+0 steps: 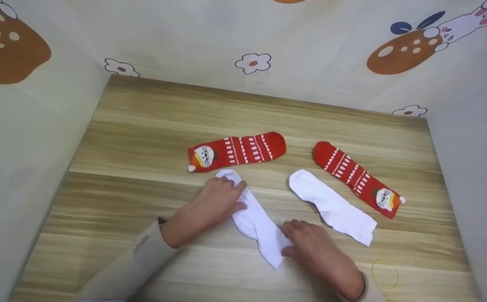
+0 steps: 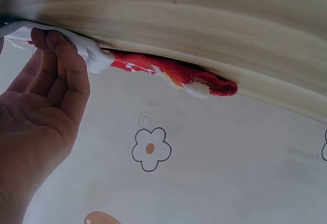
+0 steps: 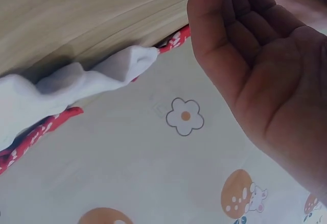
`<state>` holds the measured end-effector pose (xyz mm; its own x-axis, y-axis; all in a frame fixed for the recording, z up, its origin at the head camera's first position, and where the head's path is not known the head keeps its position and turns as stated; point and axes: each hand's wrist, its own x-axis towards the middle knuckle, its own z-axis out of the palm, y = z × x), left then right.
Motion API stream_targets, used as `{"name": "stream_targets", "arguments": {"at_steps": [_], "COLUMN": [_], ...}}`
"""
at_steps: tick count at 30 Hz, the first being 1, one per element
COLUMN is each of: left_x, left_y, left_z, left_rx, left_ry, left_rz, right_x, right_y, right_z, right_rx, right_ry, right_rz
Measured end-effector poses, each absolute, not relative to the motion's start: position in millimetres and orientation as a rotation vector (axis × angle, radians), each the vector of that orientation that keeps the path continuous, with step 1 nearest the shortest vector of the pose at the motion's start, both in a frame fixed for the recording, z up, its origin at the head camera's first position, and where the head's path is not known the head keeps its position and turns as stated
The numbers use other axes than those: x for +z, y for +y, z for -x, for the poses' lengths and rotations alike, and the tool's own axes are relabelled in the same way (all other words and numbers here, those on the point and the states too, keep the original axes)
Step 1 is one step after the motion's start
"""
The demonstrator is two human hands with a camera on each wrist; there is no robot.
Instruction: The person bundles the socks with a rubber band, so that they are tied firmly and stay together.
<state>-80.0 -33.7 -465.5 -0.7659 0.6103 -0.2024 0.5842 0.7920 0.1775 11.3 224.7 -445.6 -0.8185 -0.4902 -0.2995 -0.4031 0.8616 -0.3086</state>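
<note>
A white sock lies slantwise on the wooden table between my hands. My left hand rests over its toe end, fingertips on the fabric and thumb along the side; the left wrist view has this hand with its fingers against the white cloth. At the cuff end, my right hand pinches the sock's edge, drawing a small corner of fabric toward thumb and fingers. In the right wrist view the fingertips of that hand are cut off at the top. A second white sock lies right of it.
Farther back lies a red patterned sock with a cat face, and another red sock is at the right. A thin yellow rubber band sits near the front right. Printed cloth walls border the table.
</note>
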Motion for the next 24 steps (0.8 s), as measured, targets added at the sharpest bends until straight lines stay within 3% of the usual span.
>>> {"name": "stream_targets", "arguments": {"at_steps": [24], "left_x": [-455.1], "left_y": [-50.0], "left_z": [87.1], "left_rx": [0.337], "left_ry": [2.616], "left_rz": [-0.819], "right_x": [-460.3], "right_y": [246.6], "right_z": [2.6], "right_rx": [-0.498], "right_ry": [2.840], "right_rz": [0.321]}}
